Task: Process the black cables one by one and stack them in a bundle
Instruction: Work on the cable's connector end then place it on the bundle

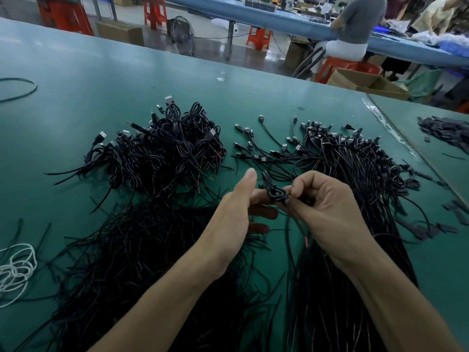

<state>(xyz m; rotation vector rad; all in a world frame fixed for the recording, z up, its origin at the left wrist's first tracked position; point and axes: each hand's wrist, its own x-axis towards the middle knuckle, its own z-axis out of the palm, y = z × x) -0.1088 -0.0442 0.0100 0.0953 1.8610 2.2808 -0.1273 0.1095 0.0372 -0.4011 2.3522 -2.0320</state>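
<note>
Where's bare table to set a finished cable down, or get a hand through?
Bare: the table behind the coiled pile and loose cables, up to the far edge; also left of that pile, between black loop and white cord. Narrow lane between the two heaps. Crowded: the near side and right, toward the dark pieces.

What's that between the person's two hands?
In the head view, a small looped black cable, pinched by the right hand and touching the left hand.

Looped blk cable (275, 193) betw. L hand (233, 212) & R hand (327, 207)
</note>
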